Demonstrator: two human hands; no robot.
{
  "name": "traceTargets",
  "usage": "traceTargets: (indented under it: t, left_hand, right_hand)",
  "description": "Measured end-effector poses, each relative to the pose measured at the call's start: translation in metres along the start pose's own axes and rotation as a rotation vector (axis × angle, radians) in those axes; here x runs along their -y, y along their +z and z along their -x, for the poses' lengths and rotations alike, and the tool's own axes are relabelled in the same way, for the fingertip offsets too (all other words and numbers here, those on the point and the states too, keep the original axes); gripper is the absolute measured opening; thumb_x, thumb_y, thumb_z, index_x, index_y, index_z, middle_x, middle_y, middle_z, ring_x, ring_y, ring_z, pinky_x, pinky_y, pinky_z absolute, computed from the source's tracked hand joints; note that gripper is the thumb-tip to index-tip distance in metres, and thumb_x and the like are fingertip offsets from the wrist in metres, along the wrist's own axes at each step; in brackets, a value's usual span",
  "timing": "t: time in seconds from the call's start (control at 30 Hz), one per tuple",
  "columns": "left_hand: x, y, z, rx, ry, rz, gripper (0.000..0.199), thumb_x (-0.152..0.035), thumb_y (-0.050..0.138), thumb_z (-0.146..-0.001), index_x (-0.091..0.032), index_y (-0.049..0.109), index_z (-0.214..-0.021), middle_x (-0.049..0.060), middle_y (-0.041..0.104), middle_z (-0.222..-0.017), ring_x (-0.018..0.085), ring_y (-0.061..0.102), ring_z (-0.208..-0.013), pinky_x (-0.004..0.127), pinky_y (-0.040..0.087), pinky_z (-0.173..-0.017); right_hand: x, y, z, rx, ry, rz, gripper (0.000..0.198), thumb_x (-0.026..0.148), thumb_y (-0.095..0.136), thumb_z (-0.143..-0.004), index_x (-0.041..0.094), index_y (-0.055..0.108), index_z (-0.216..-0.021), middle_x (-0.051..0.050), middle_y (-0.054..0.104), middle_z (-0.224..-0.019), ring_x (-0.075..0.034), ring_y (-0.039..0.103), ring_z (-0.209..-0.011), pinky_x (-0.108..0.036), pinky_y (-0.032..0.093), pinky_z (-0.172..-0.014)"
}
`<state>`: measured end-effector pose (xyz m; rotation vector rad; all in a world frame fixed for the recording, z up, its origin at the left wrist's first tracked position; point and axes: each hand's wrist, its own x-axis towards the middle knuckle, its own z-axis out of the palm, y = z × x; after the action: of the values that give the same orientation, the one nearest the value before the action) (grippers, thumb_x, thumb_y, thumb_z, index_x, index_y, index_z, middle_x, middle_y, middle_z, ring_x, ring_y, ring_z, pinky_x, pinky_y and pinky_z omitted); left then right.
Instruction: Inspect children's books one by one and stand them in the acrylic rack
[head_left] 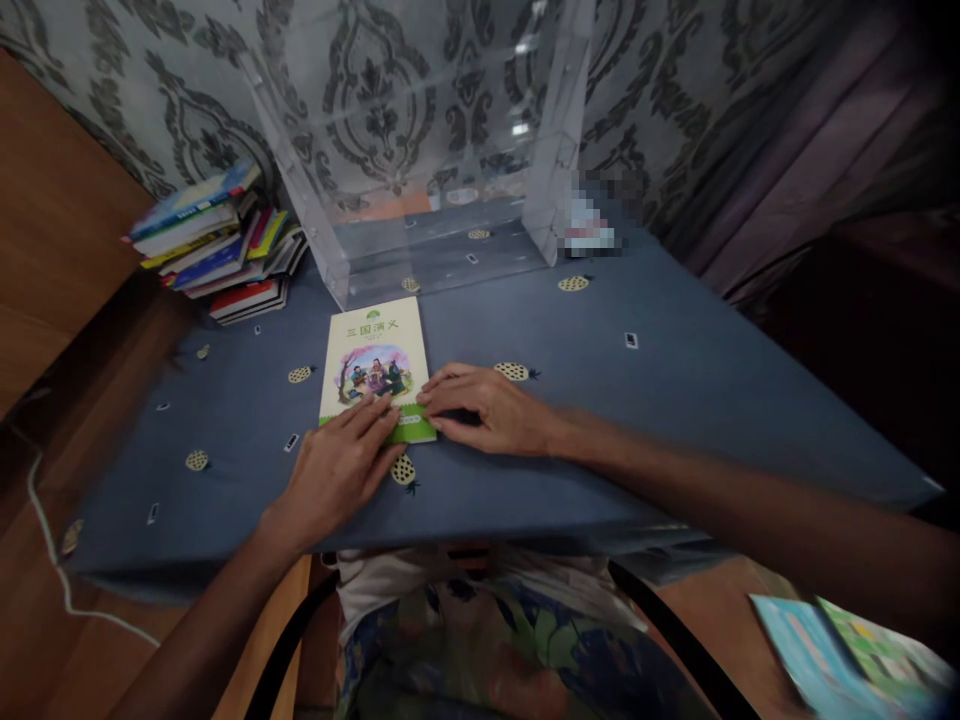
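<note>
A cream paperback book [405, 330] with a green band along its bottom lies flat and closed on the cloth-covered table. Its cover carries green Chinese characters and a round picture of figures under a pink tree. My left hand [337, 460] rests palm down over the lower left of the cover, fingers stretched out and hiding part of the picture and band. At the book's lower right edge is my right hand [499, 410], with fingertips touching the cover's edge and the thumb apart from them, near the book's side. Neither hand lifts the book.
A clear acrylic stand [555, 200] rises behind the book. Several books are stacked [217, 245] at the back left. A pixelated item [589, 225] is behind right. The blue tablecloth [675, 400] has pineapple prints. Below right lie colourful booklets [817, 650]; a white cable [56, 550] hangs left.
</note>
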<state>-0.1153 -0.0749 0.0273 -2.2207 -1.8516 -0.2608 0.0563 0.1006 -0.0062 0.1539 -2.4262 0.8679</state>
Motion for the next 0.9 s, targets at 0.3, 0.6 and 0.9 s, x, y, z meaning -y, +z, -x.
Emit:
traceTargets:
  t: [0.3,0.6,0.9]
  left_hand:
    - [0.042,0.014,-0.018,0.017,-0.136,0.03,0.036,-0.032,0.044,-0.103,-0.02,0.059,-0.133,0.01,0.062,-0.139,0.025,0.061,-0.125,0.043,0.056,-0.099]
    - [0.105,0.046,-0.069,0.006,-0.267,-0.02,0.036,-0.029,0.046,-0.099,-0.016,0.063,-0.127,0.013,0.063,-0.138,0.027,0.061,-0.126,0.043,0.051,-0.106]
    - [0.104,0.059,-0.065,-0.122,-0.252,-0.002,0.039,-0.029,0.042,-0.101,-0.012,0.063,-0.128,0.014,0.064,-0.136,0.026,0.061,-0.125,0.045,0.05,-0.106]
  right_hand:
    - [0.006,-0.002,0.0,0.068,-0.037,0.075,0.019,0.018,0.056,-0.094,0.017,0.073,-0.104,-0.01,0.076,-0.102,-0.023,0.064,-0.107,-0.042,0.056,-0.091]
    - [0.004,-0.001,-0.003,0.075,0.033,0.087,0.024,0.021,0.054,-0.097,0.022,0.072,-0.113,-0.007,0.077,-0.108,-0.022,0.066,-0.114,-0.047,0.048,-0.105]
    - [-0.078,-0.014,-0.062,0.126,0.253,0.236,0.033,0.025,0.047,-0.101,0.024,0.065,-0.129,-0.01,0.063,-0.14,-0.024,0.053,-0.136,-0.057,0.031,-0.118]
